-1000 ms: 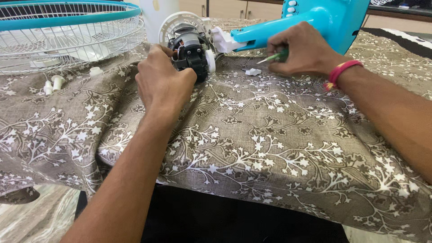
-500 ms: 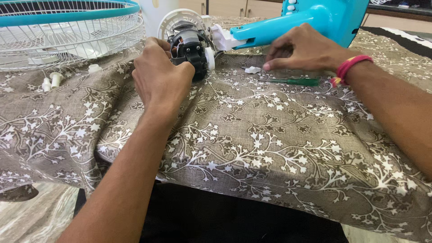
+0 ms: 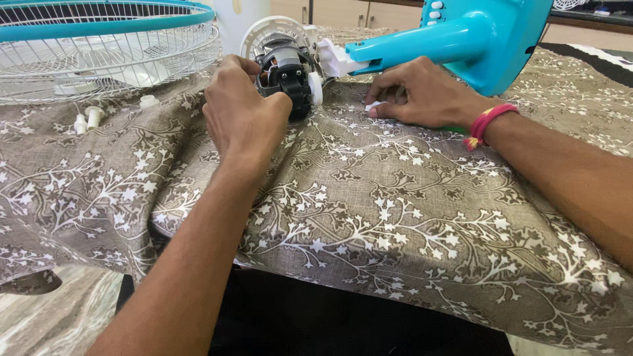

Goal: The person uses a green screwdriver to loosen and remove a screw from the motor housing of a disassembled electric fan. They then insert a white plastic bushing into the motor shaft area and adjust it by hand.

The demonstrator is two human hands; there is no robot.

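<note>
My left hand grips the exposed black and silver fan motor, which lies on a brown floral cloth at the end of a turquoise fan neck. Just right of the motor, my right hand rests on the cloth. Its fingertips pinch a small white part. A pink band is on that wrist, and a sliver of a green tool handle shows beneath it.
A turquoise-rimmed wire fan grille lies at the far left. Small white plastic pieces sit on the cloth beside it. The turquoise fan base stands at the back right. The cloth drops off at the near edge.
My right hand has laid down the green-handled screwdriver and moved left to the small white part on the cloth. My left hand has stayed on the motor.
</note>
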